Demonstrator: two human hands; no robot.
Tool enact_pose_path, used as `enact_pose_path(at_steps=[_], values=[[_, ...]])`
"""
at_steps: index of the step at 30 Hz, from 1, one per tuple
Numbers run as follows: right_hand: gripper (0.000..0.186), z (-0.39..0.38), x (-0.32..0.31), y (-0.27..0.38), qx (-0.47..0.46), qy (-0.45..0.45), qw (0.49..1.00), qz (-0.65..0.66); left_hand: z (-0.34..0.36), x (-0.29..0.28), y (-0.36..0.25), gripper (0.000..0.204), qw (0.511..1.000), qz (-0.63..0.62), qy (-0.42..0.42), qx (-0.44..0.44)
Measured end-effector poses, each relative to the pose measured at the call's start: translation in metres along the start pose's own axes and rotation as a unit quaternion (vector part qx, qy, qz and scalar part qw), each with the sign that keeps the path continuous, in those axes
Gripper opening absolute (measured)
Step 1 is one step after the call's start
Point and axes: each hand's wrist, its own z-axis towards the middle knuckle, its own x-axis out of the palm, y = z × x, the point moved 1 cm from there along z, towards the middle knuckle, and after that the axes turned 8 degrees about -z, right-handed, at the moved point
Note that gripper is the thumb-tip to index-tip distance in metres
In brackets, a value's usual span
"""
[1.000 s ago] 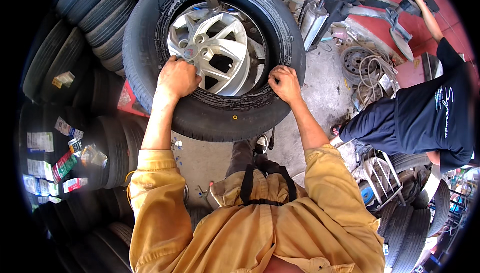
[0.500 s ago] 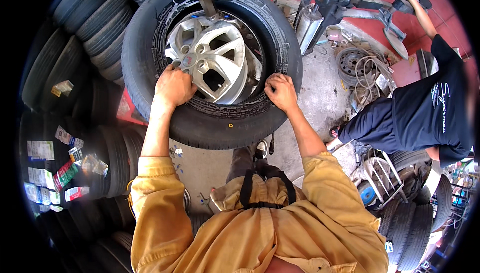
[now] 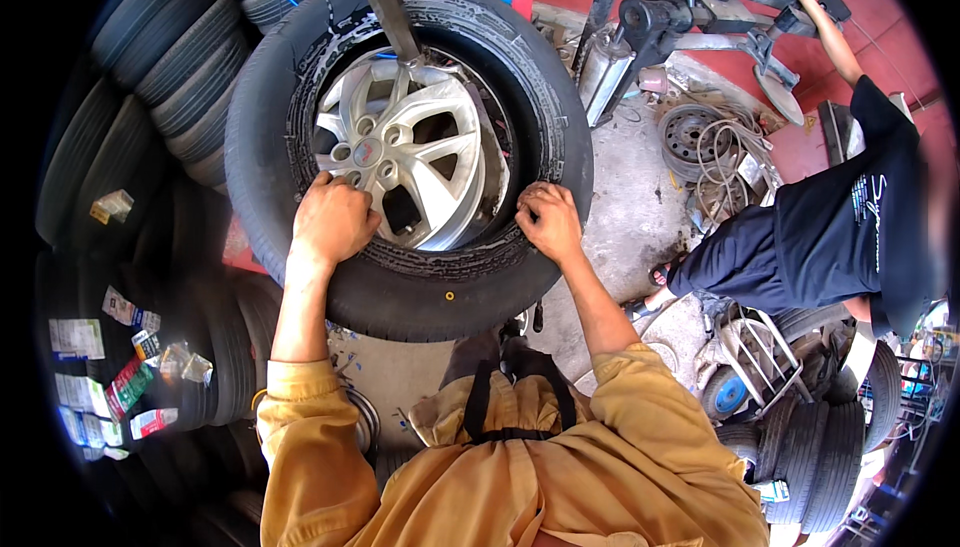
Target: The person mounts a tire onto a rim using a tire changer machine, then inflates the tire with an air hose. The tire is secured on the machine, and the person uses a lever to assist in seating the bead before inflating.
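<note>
Grip & clearance at the inner edge

Pos.: tyre [image 3: 400,297] is laid under both hands; silver wheel [image 3: 367,152] is sat in its opening, btwn & ahead of hands. Metal bar [image 3: 385,12] is set beyond both hands, tip down by wheel's far edge; contact can't be told.

Hands: L. hand [image 3: 335,222] is held narrow, curled over tyre's inner edge next to wheel; fingertips partly hidden. R. hand [image 3: 551,222] is likewise closed on inner edge, opp. side.

Method (judged): load should be shared equally, L. & R., so tyre is kept level. Pressure should be applied w/ heel of hand, not fingertips. Fingers should be kept out of gap btwn tyre & wheel, and clear of bar tip; pinch risk is judged high.

Change vs. earlier frame: tyre & wheel are seen lower, but stacked tyres [image 3: 222,322] L. of hands are shifted likewise, so head tilt is suspected. Same grip points seem to be kept; yellow mark [image 3: 450,296], body side of hands, is found in approx. same pos. btwn them. Slight clockwise turn of wheel is possible, not certain.
</note>
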Motion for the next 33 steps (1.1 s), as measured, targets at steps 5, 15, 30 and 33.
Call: enact_pose_path(at_steps=[5, 15, 30, 33], values=[[0.016, -0.005, 0.009, 0.01, 0.018, -0.031, 0.999, 0.001, 0.003, -0.008, 0.01, 0.024, 0.998, -0.042, -0.033, 0.031], [0.012, -0.011, 0.017, 0.039, 0.059, -0.046, 0.997, -0.006, 0.011, -0.01, 0.038, 0.017, 0.993, -0.081, -0.038, 0.082], [0.012, -0.017, 0.046, 0.071, 0.097, -0.09, 0.991, -0.01, 0.031, -0.005, 0.08, 0.014, 0.986, -0.134, -0.035, 0.091], [0.01, -0.025, 0.042, 0.078, 0.085, -0.154, 0.984, 0.029, 0.036, -0.002, 0.092, 0.013, 0.984, -0.156, -0.035, 0.081]])
